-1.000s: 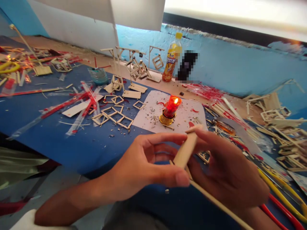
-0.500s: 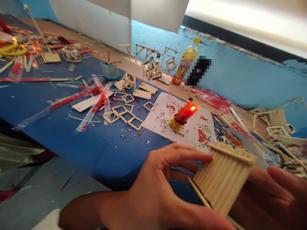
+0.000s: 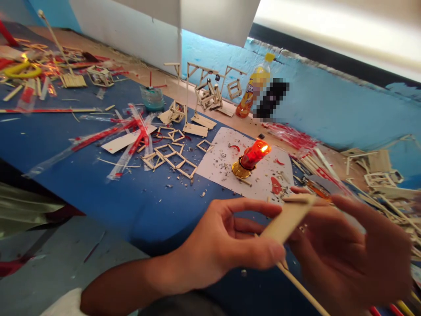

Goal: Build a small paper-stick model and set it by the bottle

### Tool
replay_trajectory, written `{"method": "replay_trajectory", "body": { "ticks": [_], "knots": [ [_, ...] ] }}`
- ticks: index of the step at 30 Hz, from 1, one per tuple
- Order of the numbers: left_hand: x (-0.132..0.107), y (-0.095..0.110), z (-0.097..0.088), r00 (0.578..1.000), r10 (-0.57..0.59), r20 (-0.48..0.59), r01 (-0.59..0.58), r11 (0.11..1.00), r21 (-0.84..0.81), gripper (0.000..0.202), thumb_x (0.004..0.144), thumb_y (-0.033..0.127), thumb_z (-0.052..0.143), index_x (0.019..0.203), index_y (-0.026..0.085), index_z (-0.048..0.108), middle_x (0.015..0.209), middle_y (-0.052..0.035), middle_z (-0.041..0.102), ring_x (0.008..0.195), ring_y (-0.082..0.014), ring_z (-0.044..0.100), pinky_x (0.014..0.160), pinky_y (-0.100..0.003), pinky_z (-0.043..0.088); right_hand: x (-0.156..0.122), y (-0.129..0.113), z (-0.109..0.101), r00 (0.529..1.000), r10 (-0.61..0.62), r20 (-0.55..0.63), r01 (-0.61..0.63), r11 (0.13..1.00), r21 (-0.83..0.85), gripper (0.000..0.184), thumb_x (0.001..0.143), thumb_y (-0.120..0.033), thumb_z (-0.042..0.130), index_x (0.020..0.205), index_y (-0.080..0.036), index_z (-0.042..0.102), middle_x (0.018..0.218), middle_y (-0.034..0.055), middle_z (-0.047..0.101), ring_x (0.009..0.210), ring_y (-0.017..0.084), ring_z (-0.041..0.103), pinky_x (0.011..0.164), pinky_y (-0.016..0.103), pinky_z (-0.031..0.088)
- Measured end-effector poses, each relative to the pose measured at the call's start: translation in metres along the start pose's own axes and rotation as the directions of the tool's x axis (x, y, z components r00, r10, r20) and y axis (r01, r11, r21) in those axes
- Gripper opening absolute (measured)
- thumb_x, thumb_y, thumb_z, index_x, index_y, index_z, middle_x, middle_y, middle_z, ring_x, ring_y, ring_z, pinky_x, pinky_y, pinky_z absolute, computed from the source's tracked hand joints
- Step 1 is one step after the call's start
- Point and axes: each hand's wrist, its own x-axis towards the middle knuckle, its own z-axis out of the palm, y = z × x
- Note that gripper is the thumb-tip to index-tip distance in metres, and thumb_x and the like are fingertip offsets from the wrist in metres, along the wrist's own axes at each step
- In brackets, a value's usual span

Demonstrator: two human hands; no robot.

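Between my hands is a small panel of wooden sticks, tilted so that one smooth face shows as a narrow strip. My left hand pinches its left side, thumb in front and fingers behind. My right hand is curled around the panel's right side, its fingers partly hidden behind the wood. A thin wooden stick slants down from below the panel toward the bottom edge; whether it is joined to it I cannot tell. Beyond the hands, a lit red candle stands in a gold holder.
White paper strewn with scraps lies under the candle. Stick frames, red stick packets and a glass cup occupy the blue table. A drink bottle stands by the wall. Loose sticks pile up rightward.
The panel has turned from showing its ridged broad face to a narrow, slanted view. My right hand has come up and closer around its right side. My left hand keeps hold.
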Motion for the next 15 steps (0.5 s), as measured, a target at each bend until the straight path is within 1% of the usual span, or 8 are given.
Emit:
{"method": "replay_trajectory", "body": {
  "ticks": [2, 3, 6, 8, 10, 12, 14, 15],
  "knots": [
    [0.005, -0.001, -0.003, 1.0, 0.026, -0.011, -0.027, 0.999, -0.045, 0.05, 0.069, 0.035, 0.089, 0.115, 0.017, 0.078, 0.092, -0.0078, 0.078, 0.082, -0.0178, 0.071, 0.082, -0.03, 0.056, 0.007, -0.003, 0.006, 0.996, 0.043, -0.084, -0.038, 0.998, 0.057, 0.074, 0.078, -0.003, 0.077, 0.143, -0.036, 0.059, 0.091, 0.0005, 0.076, 0.094, 0.032, 0.077, 0.113, 0.062, 0.049],
    [0.008, -0.001, -0.005, 0.999, 0.047, -0.018, -0.048, 0.997, -0.06, 0.045, 0.073, 0.037, 0.086, 0.112, 0.016, 0.079, 0.095, -0.0092, 0.078, 0.084, -0.0191, 0.072, 0.086, -0.033, 0.057, 0.011, -0.004, 0.007, 0.993, 0.078, -0.09, -0.07, 0.994, 0.087, 0.069, 0.079, -0.004, 0.078, 0.139, -0.034, 0.063, 0.09, -0.0001, 0.075, 0.097, 0.03, 0.076, 0.116, 0.06, 0.048],
    [0.014, -0.001, -0.009, 0.999, 0.036, 0.007, -0.035, 0.995, -0.096, 0.036, 0.079, 0.034, 0.074, 0.109, 0.014, 0.078, 0.095, -0.011, 0.078, 0.084, -0.0213, 0.074, 0.087, -0.036, 0.059, 0.02, -0.003, 0.006, 0.981, 0.192, 0.006, -0.191, 0.974, 0.12, 0.064, 0.085, -0.01, 0.076, 0.142, -0.035, 0.058, 0.088, -0.0017, 0.074, 0.115, 0.027, 0.071, 0.118, 0.057, 0.046],
    [0.017, 0.0, -0.012, 1.0, -0.001, 0.029, 0.004, 0.996, -0.088, 0.034, 0.08, 0.029, 0.068, 0.109, 0.013, 0.076, 0.091, -0.011, 0.078, 0.082, -0.0214, 0.075, 0.087, -0.037, 0.059, 0.023, 0.0, 0.005, 0.959, 0.271, 0.084, -0.28, 0.952, 0.122, 0.062, 0.086, -0.013, 0.075, 0.142, -0.033, 0.056, 0.086, -0.0025, 0.074, 0.107, 0.025, 0.074, 0.109, 0.053, 0.056],
    [0.017, 0.003, -0.015, 0.999, -0.04, 0.018, 0.041, 0.997, -0.059, 0.033, 0.082, 0.026, 0.065, 0.11, 0.013, 0.074, 0.094, -0.0117, 0.078, 0.084, -0.0223, 0.076, 0.089, -0.039, 0.059, 0.026, 0.003, 0.004, 0.941, 0.298, 0.158, -0.322, 0.934, 0.158, 0.06, 0.086, -0.014, 0.075, 0.141, -0.031, 0.056, 0.084, -0.0039, 0.072, 0.087, 0.02, 0.077, 0.09, 0.043, 0.066],
    [0.017, 0.007, -0.017, 0.997, -0.07, -0.027, 0.07, 0.998, 0.004, 0.03, 0.083, 0.025, 0.067, 0.111, 0.014, 0.073, 0.097, -0.0113, 0.078, 0.083, -0.0216, 0.075, 0.087, -0.039, 0.059, 0.029, 0.006, 0.002, 0.926, 0.304, 0.226, -0.351, 0.913, 0.209, 0.057, 0.086, -0.015, 0.075, 0.138, -0.029, 0.058, 0.084, -0.0039, 0.072, 0.075, 0.017, 0.075, 0.073, 0.033, 0.068],
    [0.017, 0.012, -0.019, 0.993, -0.102, -0.056, 0.109, 0.986, 0.129, 0.03, 0.084, 0.025, 0.073, 0.112, 0.015, 0.073, 0.099, -0.0102, 0.078, 0.083, -0.0193, 0.074, 0.084, -0.034, 0.057, 0.031, 0.008, 0.001, 0.906, 0.314, 0.283, -0.38, 0.899, 0.218, 0.056, 0.087, -0.016, 0.075, 0.138, -0.028, 0.057, 0.086, -0.0032, 0.072, 0.074, 0.016, 0.074, 0.067, 0.028, 0.066],
    [0.018, 0.016, -0.02, 0.993, -0.107, -0.047, 0.115, 0.969, 0.219, 0.03, 0.084, 0.025, 0.076, 0.112, 0.014, 0.074, 0.099, -0.0094, 0.079, 0.084, -0.0181, 0.073, 0.083, -0.031, 0.056, 0.031, 0.008, 0.0, 0.895, 0.324, 0.307, -0.394, 0.896, 0.204, 0.056, 0.088, -0.017, 0.075, 0.139, -0.028, 0.056, 0.087, -0.003, 0.072, 0.074, 0.015, 0.073, 0.067, 0.027, 0.065]
  ]
}}
